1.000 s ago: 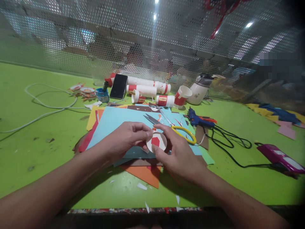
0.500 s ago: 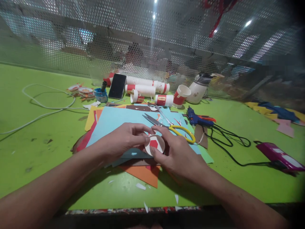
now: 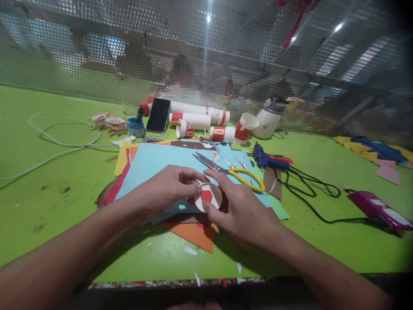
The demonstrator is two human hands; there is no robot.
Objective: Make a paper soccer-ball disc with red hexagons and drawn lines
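Both my hands meet over a stack of coloured paper sheets [image 3: 155, 161] in the middle of the green table [image 3: 48, 206]. Between them is a small white paper disc [image 3: 209, 196] with a red hexagon-shaped piece on it. My left hand [image 3: 169, 187] pinches the disc's upper left edge with curled fingers. My right hand [image 3: 240, 206] grips its right and lower edge with thumb and fingers. Yellow-handled scissors [image 3: 235, 172] lie on the blue sheet just behind my right hand.
A blue glue gun [image 3: 267, 159] with a black cord lies to the right, a magenta device [image 3: 379, 211] further right. At the back stand red-and-white paper cups [image 3: 200, 120], a phone [image 3: 158, 115], a glue pot [image 3: 136, 127] and a white bottle [image 3: 271, 118]. A white cable [image 3: 61, 142] loops at left. A perforated metal screen [image 3: 97, 60] closes the far edge.
The hands have shifted the disc slightly; the fingers have regripped its edges. The view has drifted a little. Nothing else on the table has moved.
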